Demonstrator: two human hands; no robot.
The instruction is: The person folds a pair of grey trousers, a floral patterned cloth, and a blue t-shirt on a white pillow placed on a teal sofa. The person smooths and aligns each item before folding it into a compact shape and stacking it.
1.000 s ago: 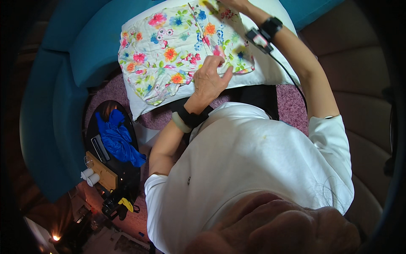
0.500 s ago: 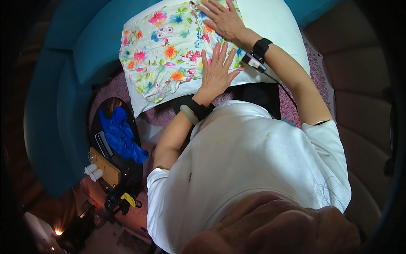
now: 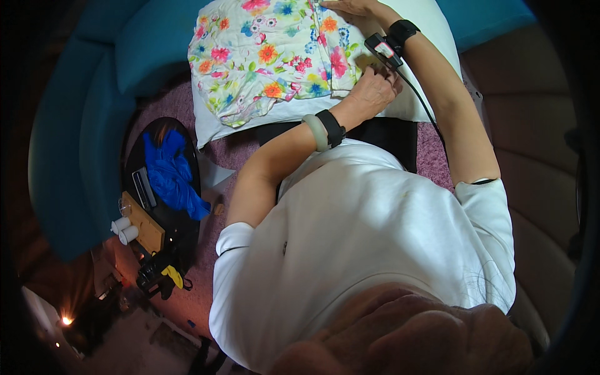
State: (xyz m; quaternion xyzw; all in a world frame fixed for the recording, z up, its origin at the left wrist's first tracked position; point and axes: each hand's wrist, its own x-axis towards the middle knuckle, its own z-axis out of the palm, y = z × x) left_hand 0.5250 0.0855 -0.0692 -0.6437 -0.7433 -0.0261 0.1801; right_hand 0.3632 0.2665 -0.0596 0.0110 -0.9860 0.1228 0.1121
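Note:
A cloth with bright flowers on white [image 3: 250, 69] lies folded in layers on a large white pillow [image 3: 415, 72]. My left hand [image 3: 374, 92], fingers curled in, rests at the cloth's lower right edge; its fingertips are partly hidden, so what they hold cannot be made out. At the top edge of the picture is my right hand [image 3: 351, 6], cut off by the frame, beside the cloth's upper right part. Whether its fingers grip the cloth I cannot tell. A small black device [image 3: 384, 51] with a cable hangs at my right wrist.
To the left stands a dark oval table [image 3: 130, 161] with a crumpled blue cloth [image 3: 169, 172], a wooden tray [image 3: 150, 231] and white cups [image 3: 128, 234]. Near them lies a yellow item [image 3: 173, 275]. A teal sofa [image 3: 56, 181] curves round the left; brown padded seating [image 3: 531, 125] is at right.
My left hand has slid right from lying flat on the cloth to its right edge, fingers now curled. My right hand has moved up, partly out of the picture. The view has shifted slightly.

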